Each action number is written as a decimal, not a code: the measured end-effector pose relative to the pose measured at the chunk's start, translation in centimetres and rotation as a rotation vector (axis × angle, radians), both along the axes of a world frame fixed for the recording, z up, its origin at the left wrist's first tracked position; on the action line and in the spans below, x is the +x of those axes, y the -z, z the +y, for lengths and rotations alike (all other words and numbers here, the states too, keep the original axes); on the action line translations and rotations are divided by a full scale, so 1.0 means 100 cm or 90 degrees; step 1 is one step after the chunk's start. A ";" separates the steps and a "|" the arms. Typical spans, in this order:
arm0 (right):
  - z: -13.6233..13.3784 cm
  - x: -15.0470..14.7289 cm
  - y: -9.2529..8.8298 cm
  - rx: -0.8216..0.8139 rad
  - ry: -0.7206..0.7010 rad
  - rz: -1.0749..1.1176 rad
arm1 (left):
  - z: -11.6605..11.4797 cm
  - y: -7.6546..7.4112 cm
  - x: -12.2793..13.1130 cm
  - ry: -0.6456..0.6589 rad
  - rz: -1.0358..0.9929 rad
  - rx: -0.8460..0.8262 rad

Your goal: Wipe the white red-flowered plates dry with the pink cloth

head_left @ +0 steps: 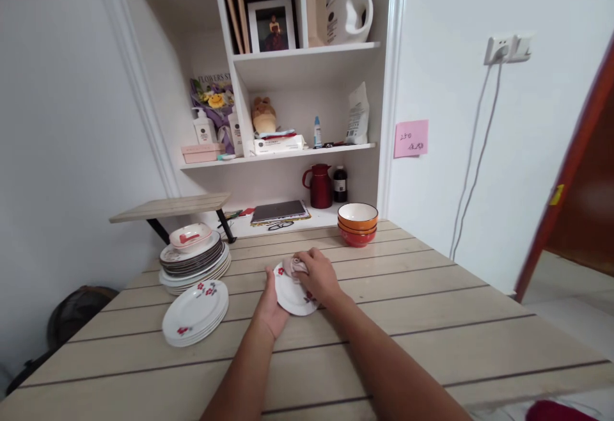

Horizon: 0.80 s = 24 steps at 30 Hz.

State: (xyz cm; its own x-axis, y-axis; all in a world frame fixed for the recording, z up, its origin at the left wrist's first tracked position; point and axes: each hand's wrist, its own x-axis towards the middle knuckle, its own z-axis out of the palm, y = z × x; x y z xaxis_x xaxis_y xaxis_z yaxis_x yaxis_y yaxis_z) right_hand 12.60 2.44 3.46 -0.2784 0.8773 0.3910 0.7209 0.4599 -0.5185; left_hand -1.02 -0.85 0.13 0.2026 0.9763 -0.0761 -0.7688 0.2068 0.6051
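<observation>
A small white plate (292,298) with red flowers is held tilted over the middle of the table. My left hand (272,306) grips its left edge, thumb along the rim and the other fingers hidden beneath. Bunched in my right hand (319,275) is a pale pinkish cloth (290,266), pressed on the plate's upper part. To the left lies a short stack of white flowered plates (196,311). Behind that stands a taller pile of plates (194,258), topped by a white dish (190,235) with a red pattern.
Stacked orange and red bowls (357,224) stand at the table's back right. A small wooden riser (173,206) is at the back left. Behind the slatted table (412,338), shelves hold a red jug (320,186), a dark bottle (340,184), a laptop (279,212) and glasses (281,225).
</observation>
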 end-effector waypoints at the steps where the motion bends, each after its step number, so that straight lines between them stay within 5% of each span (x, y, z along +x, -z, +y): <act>1: 0.003 0.004 0.000 -0.010 0.016 -0.001 | 0.001 0.001 0.000 -0.004 0.001 0.000; 6: -0.001 0.030 0.005 -0.086 0.003 -0.038 | 0.002 0.006 -0.004 -0.016 -0.001 0.001; 14: -0.023 0.014 0.004 -0.097 -0.265 0.001 | -0.005 -0.001 -0.004 0.020 -0.001 0.002; 19: -0.014 -0.011 0.001 -0.007 -0.102 0.006 | -0.007 -0.004 0.001 0.014 0.004 0.009; 24: 0.002 0.004 0.001 -0.026 0.049 -0.038 | -0.006 -0.004 0.002 -0.007 0.017 0.002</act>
State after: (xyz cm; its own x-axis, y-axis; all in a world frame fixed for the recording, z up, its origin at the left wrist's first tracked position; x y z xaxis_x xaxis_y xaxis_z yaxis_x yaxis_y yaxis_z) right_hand 13.01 2.68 3.33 -0.2306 0.9118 0.3398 0.7834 0.3811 -0.4910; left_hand -0.84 -1.48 0.50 0.1897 0.9788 -0.0775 -0.7549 0.1959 0.6259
